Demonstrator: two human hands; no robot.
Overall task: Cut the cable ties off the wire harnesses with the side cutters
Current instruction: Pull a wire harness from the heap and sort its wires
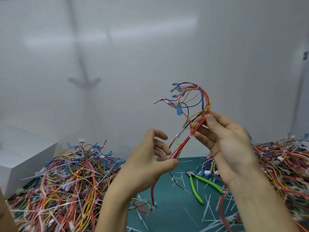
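I hold one wire harness (192, 104) up in front of the wall; its red, yellow, blue and black wires arch over to blue connectors. My left hand (150, 158) pinches the red wires low down between thumb and fingers. My right hand (224, 139) pinches the bundle higher up, beside a small white cable tie (205, 115). Another white cable tie (190, 135) wraps the red wires between my hands. The side cutters (199, 183), with bright green handles, lie on the green mat (168, 213) below my hands, held by neither hand.
A big heap of harnesses (66, 178) fills the table at left, and another heap (280, 164) lies at right. Cut white tie pieces (209, 210) litter the mat. A white box (21, 158) stands at far left against the white wall.
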